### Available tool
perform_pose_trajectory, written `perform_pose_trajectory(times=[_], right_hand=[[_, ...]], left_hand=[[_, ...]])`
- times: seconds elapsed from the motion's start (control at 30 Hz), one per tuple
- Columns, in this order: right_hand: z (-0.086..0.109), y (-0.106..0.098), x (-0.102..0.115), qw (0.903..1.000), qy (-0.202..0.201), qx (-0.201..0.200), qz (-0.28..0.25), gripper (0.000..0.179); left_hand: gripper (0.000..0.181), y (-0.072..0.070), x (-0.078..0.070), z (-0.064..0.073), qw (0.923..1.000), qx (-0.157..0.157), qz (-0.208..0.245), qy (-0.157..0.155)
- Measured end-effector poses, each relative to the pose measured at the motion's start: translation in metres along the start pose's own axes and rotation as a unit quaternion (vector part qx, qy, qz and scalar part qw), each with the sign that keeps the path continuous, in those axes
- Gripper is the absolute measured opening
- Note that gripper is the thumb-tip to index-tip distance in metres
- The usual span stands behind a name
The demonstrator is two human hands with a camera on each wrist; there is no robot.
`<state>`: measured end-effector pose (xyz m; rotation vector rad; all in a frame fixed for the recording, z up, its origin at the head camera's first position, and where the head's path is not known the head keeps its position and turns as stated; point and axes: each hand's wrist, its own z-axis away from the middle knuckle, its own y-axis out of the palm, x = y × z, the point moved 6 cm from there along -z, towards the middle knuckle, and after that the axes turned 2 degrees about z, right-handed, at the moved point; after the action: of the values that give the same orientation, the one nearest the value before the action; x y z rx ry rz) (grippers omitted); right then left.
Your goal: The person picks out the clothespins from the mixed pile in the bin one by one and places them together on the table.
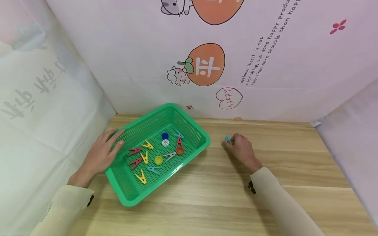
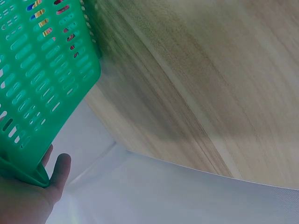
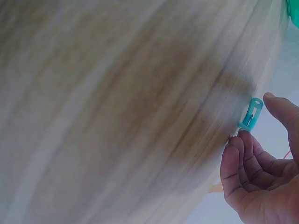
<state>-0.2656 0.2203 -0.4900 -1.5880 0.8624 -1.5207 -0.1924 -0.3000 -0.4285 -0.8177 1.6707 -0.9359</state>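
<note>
My left hand [image 1: 101, 152] rests over the left rim of a green perforated plastic basket [image 1: 130, 200], fingers reaching over the edge; the left wrist view has this hand [image 2: 28, 200] at the basket's corner. My right hand [image 1: 242, 149] is low over the table, right of the basket, pinching a small light-blue clothespin [image 1: 228, 139]. In the right wrist view the clothespin [image 3: 252, 114] stands between thumb and fingertips. Inside the basket lie yellow clothespins [image 1: 142, 177], red clothespins [image 1: 135, 151], light-blue ones [image 1: 154, 169] and a grey one [image 1: 169, 156].
Bottle caps also lie in the basket: a dark blue cap [image 1: 165, 136], a white cap [image 1: 165, 142], a yellow cap [image 1: 158, 160] and an orange cap [image 1: 179, 151]. The wooden table [image 1: 212, 196] meets a printed white sheet [image 1: 141, 65] at the back, with sheets on both sides.
</note>
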Motion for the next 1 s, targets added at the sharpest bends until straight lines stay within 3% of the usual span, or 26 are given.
perform_pose_trajectory(times=[0.47,1.0], right_hand=[[0.000,-0.004,-0.009,0.9999,0.005,-0.003,-0.008,0.057],[0.005,-0.022,0.002,0.9988,-0.023,-0.037,-0.022,0.051]], left_hand=[[0.056,0.002,0.002,-0.001,1.0000,0.002,0.002,-0.006],[0.056,0.002,0.001,-0.002,1.0000,0.003,0.004,-0.006]])
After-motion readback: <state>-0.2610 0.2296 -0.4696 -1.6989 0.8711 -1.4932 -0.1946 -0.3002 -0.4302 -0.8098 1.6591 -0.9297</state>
